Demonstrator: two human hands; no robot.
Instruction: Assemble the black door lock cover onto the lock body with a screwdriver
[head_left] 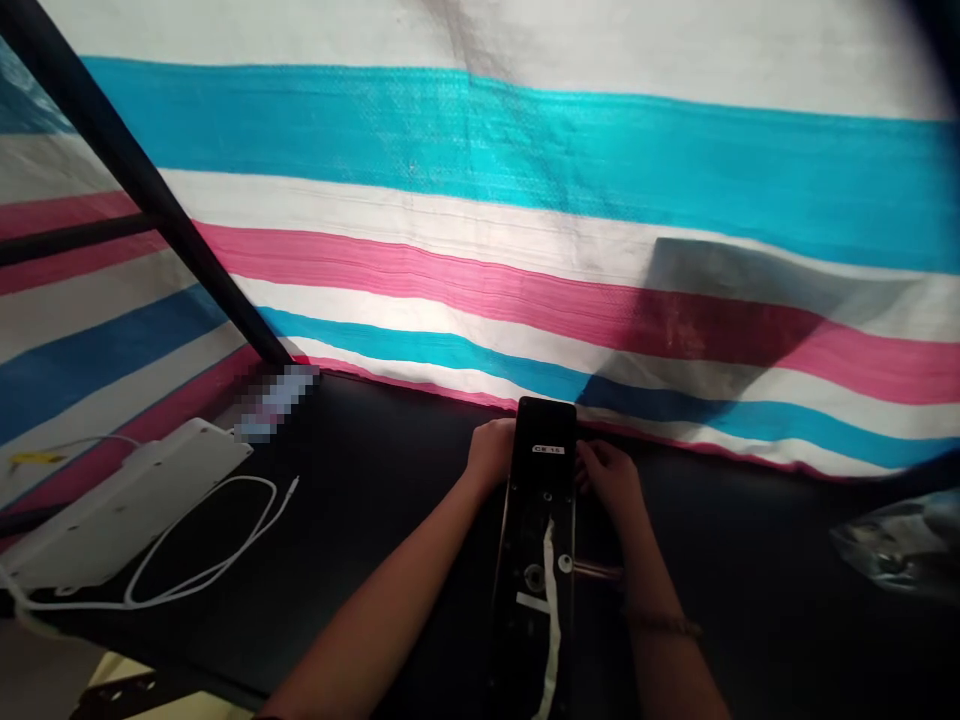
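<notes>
A long black door lock panel point(541, 540) is tilted up in front of me above the black table. It bears a small "CE 15" label, a pale flat strip running down its middle, and a handle point(598, 570) sticking out to the right. At the upper left edge my left hand point(491, 452) grips the panel, its fingertips hidden behind it. My right hand point(611, 478) is at the upper right edge with fingers bent in against the panel, their tips partly hidden in shadow.
On the left of the black table point(360, 470) lies a white box-like device point(142, 505) with a looped white cable point(217, 570). A blurred packet point(277, 400) is in the back corner. Clear plastic bag point(904, 545) at right. Striped sheeting point(465, 260) and a dark pole point(150, 180) enclose the table.
</notes>
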